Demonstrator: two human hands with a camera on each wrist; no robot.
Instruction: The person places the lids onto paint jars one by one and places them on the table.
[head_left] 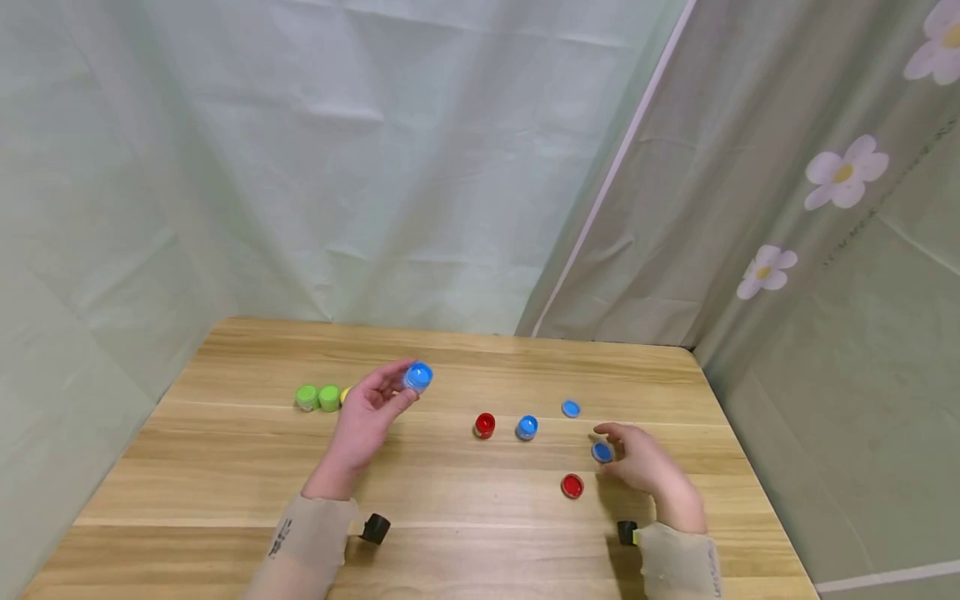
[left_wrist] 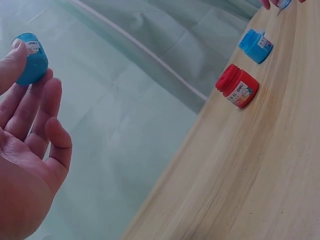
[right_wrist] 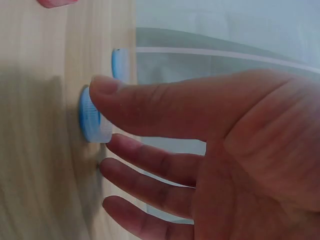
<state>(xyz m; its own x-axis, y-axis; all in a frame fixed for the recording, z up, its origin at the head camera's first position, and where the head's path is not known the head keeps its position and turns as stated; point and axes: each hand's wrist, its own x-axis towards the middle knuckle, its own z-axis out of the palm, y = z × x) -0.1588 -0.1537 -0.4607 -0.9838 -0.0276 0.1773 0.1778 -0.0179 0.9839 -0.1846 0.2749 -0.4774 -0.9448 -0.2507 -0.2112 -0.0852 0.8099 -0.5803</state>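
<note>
My left hand (head_left: 367,417) holds a small blue paint jar (head_left: 418,377) above the table, pinched between thumb and fingertips. The jar's top is uncovered, and its label shows in the left wrist view. Near the right side, my right hand (head_left: 637,458) is low over the table with its fingers spread around a blue lid (right_wrist: 89,117). The thumb overlaps this lid in the right wrist view; the head view shows a gap between forefinger and lid. An open red jar (head_left: 485,426) and another open blue jar (head_left: 527,427) stand between the hands.
A second blue lid (head_left: 571,408) lies behind the right hand, and a red lid (head_left: 572,486) lies left of it. Two green-topped jars (head_left: 307,397) and a partly hidden yellow one (head_left: 345,395) stand at the left. Curtains (head_left: 420,183) hang behind the wooden table (head_left: 465,550).
</note>
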